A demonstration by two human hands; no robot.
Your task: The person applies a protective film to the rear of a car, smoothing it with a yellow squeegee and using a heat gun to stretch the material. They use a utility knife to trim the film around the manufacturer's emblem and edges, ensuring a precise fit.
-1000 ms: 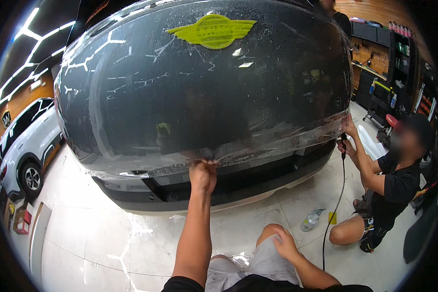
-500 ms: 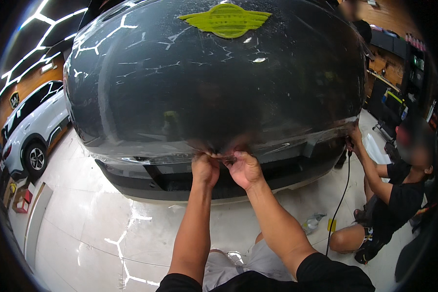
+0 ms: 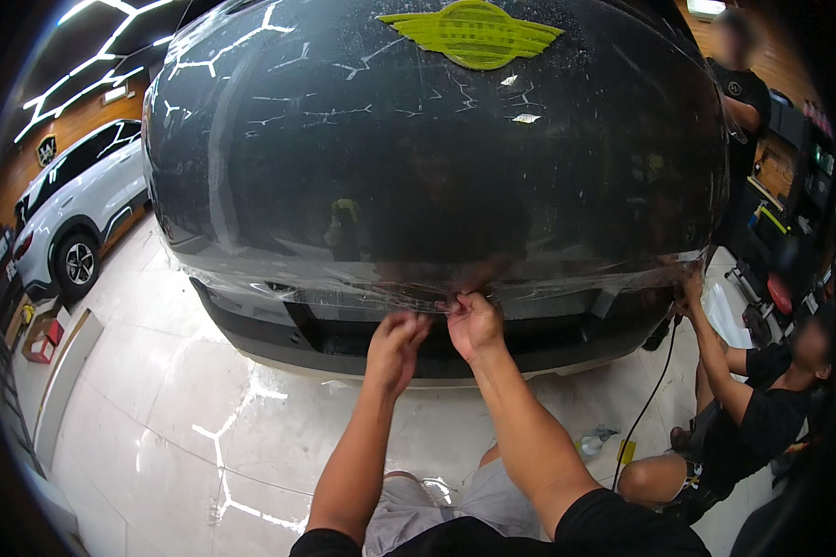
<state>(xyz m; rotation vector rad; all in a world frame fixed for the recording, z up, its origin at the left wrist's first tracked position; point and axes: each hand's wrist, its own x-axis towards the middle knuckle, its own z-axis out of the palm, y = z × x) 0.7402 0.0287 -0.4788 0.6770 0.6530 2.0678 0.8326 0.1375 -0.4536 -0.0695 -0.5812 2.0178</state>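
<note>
Clear film [image 3: 381, 299] is stretched over a dark grey car panel [image 3: 437, 176] and hangs in a wrinkled edge along its lower rim. My right hand [image 3: 475, 327] pinches that edge near the middle, fingertips closed on it. Just to its left and slightly lower is my left hand [image 3: 398, 353], its fingers curled and smeared by motion; whether it touches the film is unclear. A yellow-green winged badge piece [image 3: 472, 35] lies high on the panel. Below the film edge runs the black bumper opening [image 3: 372, 339].
At the right a crouching co-worker [image 3: 762, 395] reaches to the panel's lower corner, where a black cable [image 3: 643, 408] hangs. Another person [image 3: 738, 93] stands behind. A spray bottle [image 3: 593, 444] is on the floor. A white car [image 3: 88, 209] and boxes [image 3: 43, 336] are at the left.
My left hand has come away from the film edge, moving slightly down. My right hand still pinches the film. The view has shifted, showing more of the standing person.
</note>
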